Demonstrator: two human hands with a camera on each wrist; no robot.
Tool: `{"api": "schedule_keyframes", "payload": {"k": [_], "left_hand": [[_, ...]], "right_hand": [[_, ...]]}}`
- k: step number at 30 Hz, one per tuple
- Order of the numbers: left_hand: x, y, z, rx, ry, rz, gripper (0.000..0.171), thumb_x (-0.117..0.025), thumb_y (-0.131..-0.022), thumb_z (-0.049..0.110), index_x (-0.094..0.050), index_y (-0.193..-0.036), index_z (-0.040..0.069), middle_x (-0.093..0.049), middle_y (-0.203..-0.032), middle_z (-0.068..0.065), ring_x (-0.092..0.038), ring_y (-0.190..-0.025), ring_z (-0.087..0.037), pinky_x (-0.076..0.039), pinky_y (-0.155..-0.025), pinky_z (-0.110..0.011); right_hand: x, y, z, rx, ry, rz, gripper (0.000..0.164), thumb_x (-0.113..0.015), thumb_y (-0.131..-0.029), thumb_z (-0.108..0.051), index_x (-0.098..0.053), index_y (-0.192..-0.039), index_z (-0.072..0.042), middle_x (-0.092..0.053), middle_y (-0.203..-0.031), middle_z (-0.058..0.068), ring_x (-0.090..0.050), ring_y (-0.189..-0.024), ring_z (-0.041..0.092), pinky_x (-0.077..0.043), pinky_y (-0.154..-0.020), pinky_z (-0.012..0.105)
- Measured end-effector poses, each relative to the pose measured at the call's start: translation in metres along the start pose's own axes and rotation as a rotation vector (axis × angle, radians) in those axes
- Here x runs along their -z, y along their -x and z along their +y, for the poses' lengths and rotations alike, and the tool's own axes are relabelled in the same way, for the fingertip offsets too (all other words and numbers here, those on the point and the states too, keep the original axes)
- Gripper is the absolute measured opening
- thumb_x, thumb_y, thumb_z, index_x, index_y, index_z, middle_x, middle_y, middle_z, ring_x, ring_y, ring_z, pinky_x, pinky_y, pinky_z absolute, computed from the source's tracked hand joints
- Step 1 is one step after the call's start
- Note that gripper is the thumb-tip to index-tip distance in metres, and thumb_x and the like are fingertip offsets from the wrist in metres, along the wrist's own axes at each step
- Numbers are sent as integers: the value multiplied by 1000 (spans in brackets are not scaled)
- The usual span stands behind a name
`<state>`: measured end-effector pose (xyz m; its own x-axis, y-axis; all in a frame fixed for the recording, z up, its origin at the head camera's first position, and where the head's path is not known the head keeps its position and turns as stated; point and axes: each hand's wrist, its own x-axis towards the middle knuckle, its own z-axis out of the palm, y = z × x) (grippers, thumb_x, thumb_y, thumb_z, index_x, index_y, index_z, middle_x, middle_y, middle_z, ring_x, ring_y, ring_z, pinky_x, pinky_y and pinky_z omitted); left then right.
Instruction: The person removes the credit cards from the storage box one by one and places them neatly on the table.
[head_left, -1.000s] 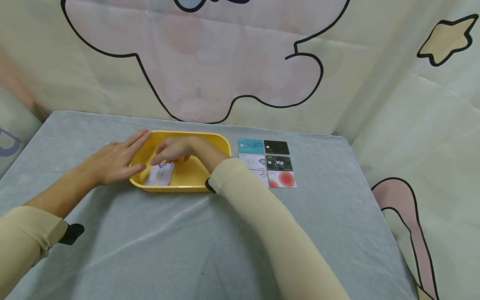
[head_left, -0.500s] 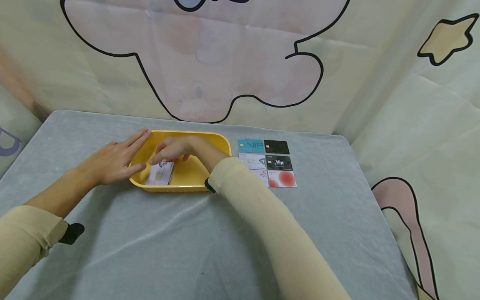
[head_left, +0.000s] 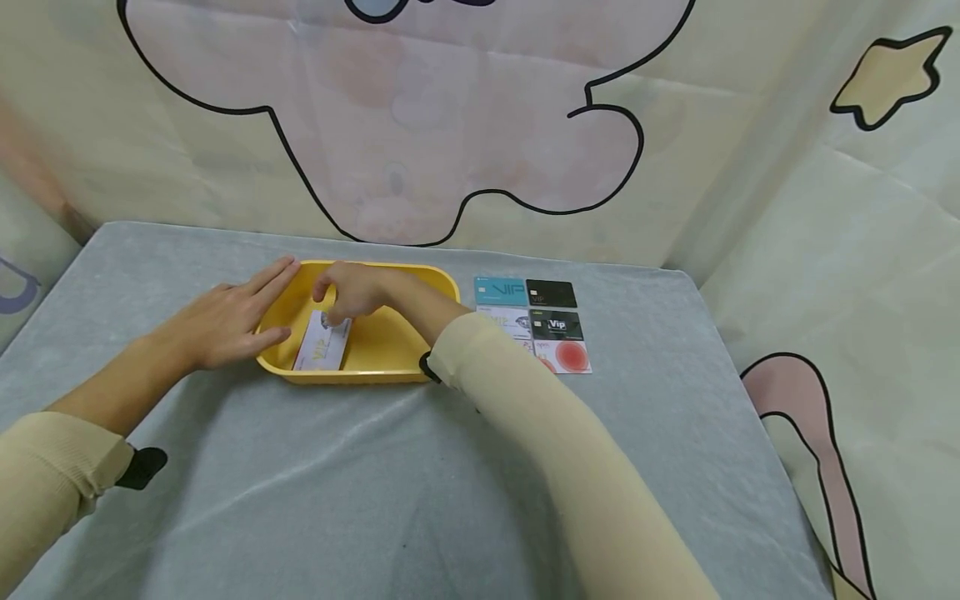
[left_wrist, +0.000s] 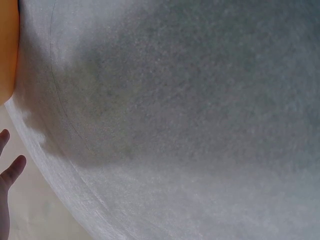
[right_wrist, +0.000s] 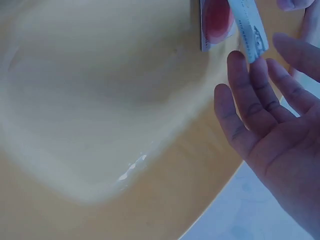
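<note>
A yellow tray (head_left: 386, 346) stands on the cloth with a white VIP card (head_left: 321, 348) at its left end. My right hand (head_left: 362, 290) reaches into the tray and pinches the far end of this card between thumb and fingertips. The right wrist view shows the white card (right_wrist: 248, 30) tilted up, with another card bearing a red circle (right_wrist: 218, 22) under it. My left hand (head_left: 228, 325) rests on the tray's left rim, fingers straight and spread. At the edge of the left wrist view, some of its fingers (left_wrist: 14, 170) show.
Right of the tray, several cards lie in two columns, among them a blue VIP card (head_left: 500, 291), a black card (head_left: 551, 293) and a card with a red circle (head_left: 572, 357). My right sleeve (head_left: 525, 417) partly covers the left column. A printed curtain (head_left: 480, 150) hangs behind the table.
My right hand has drawn back slightly toward the far rim, and the white card's far end has come up, so more of its face shows. My left hand stays on the rim.
</note>
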<state>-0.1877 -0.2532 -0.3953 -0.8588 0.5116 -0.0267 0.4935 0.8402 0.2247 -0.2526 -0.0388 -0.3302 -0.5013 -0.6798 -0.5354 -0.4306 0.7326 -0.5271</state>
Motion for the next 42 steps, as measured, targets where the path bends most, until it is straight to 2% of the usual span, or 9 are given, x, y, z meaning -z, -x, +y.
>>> {"api": "schedule_keyframes", "payload": {"k": [4, 10, 14, 20, 23, 29, 37, 42], "left_hand": [[-1, 0, 0, 13, -1, -4, 86, -52, -97, 41, -6, -160, 6, -13, -165, -18, -58, -115, -45, -41, -97, -65], [-2, -1, 0, 9, -2, 1, 86, -52, -96, 41, -6, -160, 6, -14, -165, -19, -59, -114, -46, -41, -97, -65], [-2, 0, 0, 3, 1, 10, 85, -52, -96, 40, -6, -160, 7, -14, -165, -18, -59, -115, -45, -41, -97, -65], [-2, -1, 0, -5, -1, 24, 85, -53, -96, 38, -6, -160, 6, -15, -165, -18, -59, -113, -45, -41, -97, -65], [-2, -1, 1, 5, -3, 14, 86, -52, -96, 39, -5, -160, 7, -14, -165, -18, -58, -116, -46, -40, -98, -66], [0, -1, 1, 22, -4, -4, 87, -53, -95, 41, -7, -160, 6, -14, -165, -19, -56, -118, -47, -39, -99, -67], [0, 0, 2, 38, -4, -15, 88, -54, -95, 42, -6, -160, 6, -13, -165, -19, -55, -120, -47, -38, -99, -67], [0, -1, 4, 44, -13, -23, 89, -54, -94, 43, -5, -160, 7, -12, -165, -19, -53, -122, -47, -38, -100, -67]], "right_hand": [[-1, 1, -1, 32, 35, 25, 41, -63, -94, -6, -55, -134, -7, -57, -118, 4, -54, -93, 13, -46, -74, 18], [-6, 6, 4, 118, 33, 47, 38, -54, -94, 3, -56, -131, -4, -51, -85, 4, -44, -66, 12, -37, -58, 19], [-8, 12, 8, 172, 57, 63, 35, -53, -94, 4, -59, -128, -4, -45, -75, 4, -39, -58, 11, -33, -54, 19], [-10, 24, 11, 222, 63, 86, 36, -50, -94, 6, -61, -126, -4, -42, -72, 5, -36, -56, 11, -31, -55, 19], [-12, 30, 12, 231, 64, 101, 35, -50, -94, 5, -61, -126, -4, -43, -72, 4, -40, -60, 12, -34, -57, 19], [-14, 43, 16, 263, 62, 141, 34, -51, -95, 4, -61, -127, -5, -51, -87, 5, -49, -74, 15, -42, -67, 18], [-14, 71, 26, 237, 0, 207, 33, -53, -96, 1, -61, -127, -5, -53, -93, 8, -50, -82, 17, -43, -68, 19], [-11, 94, 34, 203, -28, 277, 32, -56, -96, -2, -63, -126, -9, -53, -89, 8, -52, -82, 18, -44, -67, 20]]}}
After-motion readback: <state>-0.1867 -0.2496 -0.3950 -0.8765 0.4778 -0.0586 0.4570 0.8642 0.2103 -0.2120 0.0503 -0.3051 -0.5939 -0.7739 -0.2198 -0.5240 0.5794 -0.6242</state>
